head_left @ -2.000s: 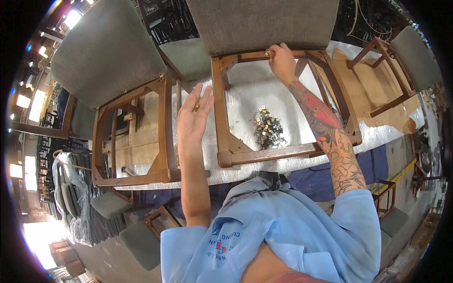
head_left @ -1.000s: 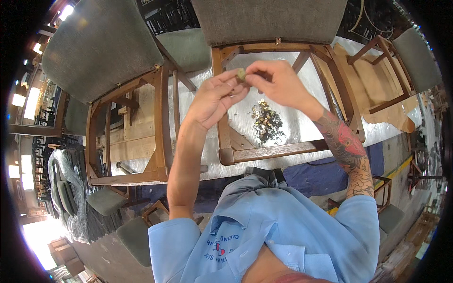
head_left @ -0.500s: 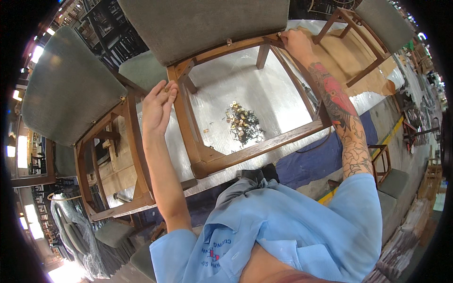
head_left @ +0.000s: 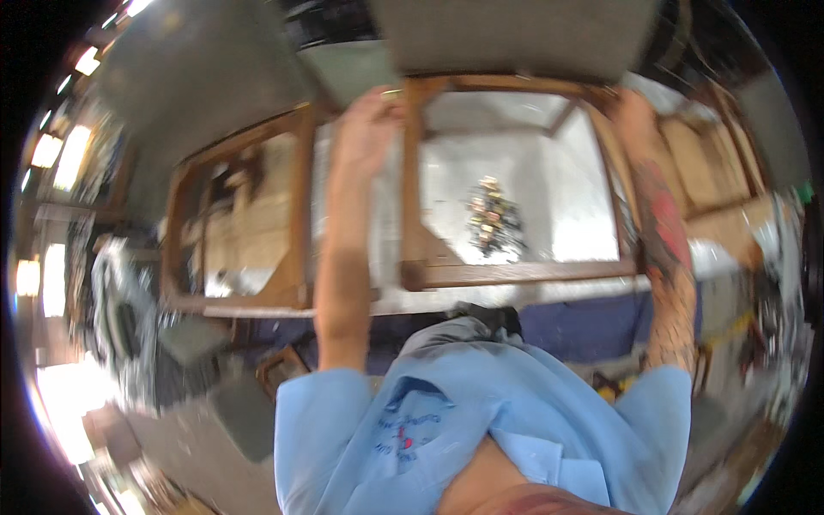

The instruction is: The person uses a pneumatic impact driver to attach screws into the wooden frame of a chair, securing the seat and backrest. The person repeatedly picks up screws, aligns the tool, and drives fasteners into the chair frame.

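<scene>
A wooden chair frame (head_left: 524,274) without a seat lies in front of me, its grey upholstered back (head_left: 524,39) on the far side. My left hand (head_left: 365,133) is closed beside the frame's far left corner, with a small brass-coloured metal piece (head_left: 392,93) at its fingertips. At the far right corner, my right hand (head_left: 633,120) is closed against the rail; blur hides what its fingers grip. Through the frame's opening shows a heap of small brass-coloured and black metal pieces (head_left: 491,219). A small metal bracket (head_left: 523,75) sits on the far rail.
The frame rests on a table (head_left: 549,167) covered in shiny film. Another seatless chair frame (head_left: 302,215) stands close on the left. On the right are brown cardboard (head_left: 730,215) and another wooden chair (head_left: 738,137). Dark blue sheeting (head_left: 575,330) hangs along the table's near edge.
My view has turned, so the chair and both hands appear further right and straighter. Both hands stay near the same far corners. The picture is now blurred.
</scene>
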`<action>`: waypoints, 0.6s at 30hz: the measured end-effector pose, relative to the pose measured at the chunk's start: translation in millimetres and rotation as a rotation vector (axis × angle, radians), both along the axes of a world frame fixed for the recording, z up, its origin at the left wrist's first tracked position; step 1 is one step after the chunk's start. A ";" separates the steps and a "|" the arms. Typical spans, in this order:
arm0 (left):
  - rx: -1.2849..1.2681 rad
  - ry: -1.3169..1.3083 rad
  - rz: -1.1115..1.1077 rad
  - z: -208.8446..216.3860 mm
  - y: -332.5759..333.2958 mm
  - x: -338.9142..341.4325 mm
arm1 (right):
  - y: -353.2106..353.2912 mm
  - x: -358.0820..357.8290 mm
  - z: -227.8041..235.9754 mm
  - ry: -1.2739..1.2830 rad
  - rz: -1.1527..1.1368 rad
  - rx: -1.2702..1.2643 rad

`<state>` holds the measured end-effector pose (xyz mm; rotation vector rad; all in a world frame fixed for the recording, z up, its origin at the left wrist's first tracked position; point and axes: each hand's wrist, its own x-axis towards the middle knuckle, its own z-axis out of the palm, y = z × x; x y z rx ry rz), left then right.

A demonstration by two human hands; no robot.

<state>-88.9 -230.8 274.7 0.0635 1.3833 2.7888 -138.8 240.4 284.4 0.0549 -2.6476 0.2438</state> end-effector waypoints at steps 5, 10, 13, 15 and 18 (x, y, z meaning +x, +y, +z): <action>-0.024 -0.016 0.096 14.9 35.0 -4.4 | 79.9 -40.7 -42.4 -0.013 0.116 -0.079; -0.321 0.029 0.140 10.2 31.1 -8.7 | 59.2 -56.3 -47.4 -0.121 0.027 -0.165; -0.701 0.139 0.269 -0.6 18.7 -29.3 | 27.2 -42.2 -23.0 -0.145 0.053 -0.045; -0.704 0.142 0.239 10.9 23.7 -40.8 | 25.0 -36.6 -19.3 -0.051 -0.011 -0.040; -0.780 0.184 0.350 10.7 29.0 -59.4 | 21.9 -30.1 -10.7 -0.013 -0.024 -0.127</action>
